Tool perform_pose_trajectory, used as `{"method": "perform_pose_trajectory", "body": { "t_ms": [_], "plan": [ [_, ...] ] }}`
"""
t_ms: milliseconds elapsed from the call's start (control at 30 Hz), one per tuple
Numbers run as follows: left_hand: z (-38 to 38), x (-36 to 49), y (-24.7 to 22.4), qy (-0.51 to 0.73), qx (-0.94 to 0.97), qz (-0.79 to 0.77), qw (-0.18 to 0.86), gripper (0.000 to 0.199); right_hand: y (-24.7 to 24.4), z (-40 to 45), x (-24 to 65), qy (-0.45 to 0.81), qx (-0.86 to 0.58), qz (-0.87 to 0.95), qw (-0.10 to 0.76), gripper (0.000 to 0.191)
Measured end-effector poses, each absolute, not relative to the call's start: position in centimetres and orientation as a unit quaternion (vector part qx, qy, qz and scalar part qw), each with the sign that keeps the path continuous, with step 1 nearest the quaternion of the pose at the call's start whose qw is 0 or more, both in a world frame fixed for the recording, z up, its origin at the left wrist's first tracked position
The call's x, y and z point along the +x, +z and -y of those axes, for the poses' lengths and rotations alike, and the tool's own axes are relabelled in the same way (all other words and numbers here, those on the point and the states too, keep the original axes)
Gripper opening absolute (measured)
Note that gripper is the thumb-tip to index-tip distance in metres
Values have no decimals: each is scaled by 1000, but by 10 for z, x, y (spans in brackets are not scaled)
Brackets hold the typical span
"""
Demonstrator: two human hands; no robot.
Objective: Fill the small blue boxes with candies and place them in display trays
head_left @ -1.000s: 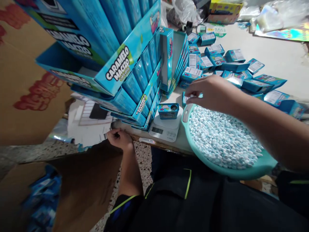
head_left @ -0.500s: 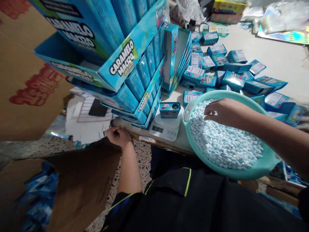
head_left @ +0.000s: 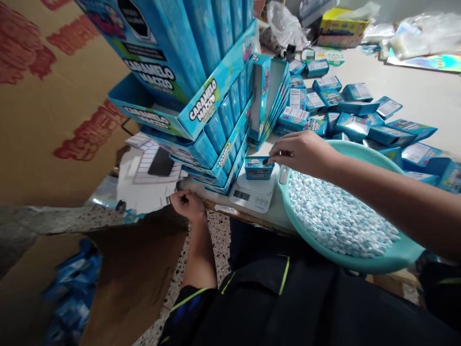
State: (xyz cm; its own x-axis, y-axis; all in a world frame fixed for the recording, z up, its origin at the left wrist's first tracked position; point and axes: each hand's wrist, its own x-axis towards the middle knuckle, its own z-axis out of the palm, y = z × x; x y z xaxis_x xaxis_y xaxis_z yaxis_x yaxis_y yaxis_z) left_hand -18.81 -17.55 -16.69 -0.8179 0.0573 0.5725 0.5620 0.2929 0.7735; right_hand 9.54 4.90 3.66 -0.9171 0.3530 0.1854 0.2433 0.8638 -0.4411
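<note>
Blue, the small box [head_left: 258, 168] stands upright on the white scale [head_left: 253, 194]; my right hand [head_left: 301, 153] pinches narrowly at its holed end, contents unclear; my left hand [head_left: 188, 204] curls loosely at the table edge; the teal basin [head_left: 391, 265] sits beside the scale.

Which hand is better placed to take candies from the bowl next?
Probably right: the right hand is near the bowl, while the left hand is at the table edge, beyond the scale.
</note>
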Motion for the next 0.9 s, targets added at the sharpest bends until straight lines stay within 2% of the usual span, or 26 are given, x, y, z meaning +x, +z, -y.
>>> {"method": "perform_pose_trajectory", "body": {
  "t_ms": [100, 400, 600, 767, 900],
  "plan": [
    [175, -189, -167, -552, -198, 778, 225, 18, 31, -49, 88, 208, -123, 964, 111, 20],
    [174, -190, -167, -553, -185, 782, 221, 18, 29, -47, 105, 173, -176, 961, 121, 30],
    [173, -188, -166, -553, -176, 784, 220, 17, 28, -44, 118, 113, -173, 975, 86, 35],
    [174, -186, -167, -555, -178, 782, 220, 16, 20, -37, 101, 120, -198, 966, 110, 31],
    [174, -187, -168, -558, -182, 779, 222, 15, 12, -34, 81, 135, -163, 971, 114, 34]
  ]
}}
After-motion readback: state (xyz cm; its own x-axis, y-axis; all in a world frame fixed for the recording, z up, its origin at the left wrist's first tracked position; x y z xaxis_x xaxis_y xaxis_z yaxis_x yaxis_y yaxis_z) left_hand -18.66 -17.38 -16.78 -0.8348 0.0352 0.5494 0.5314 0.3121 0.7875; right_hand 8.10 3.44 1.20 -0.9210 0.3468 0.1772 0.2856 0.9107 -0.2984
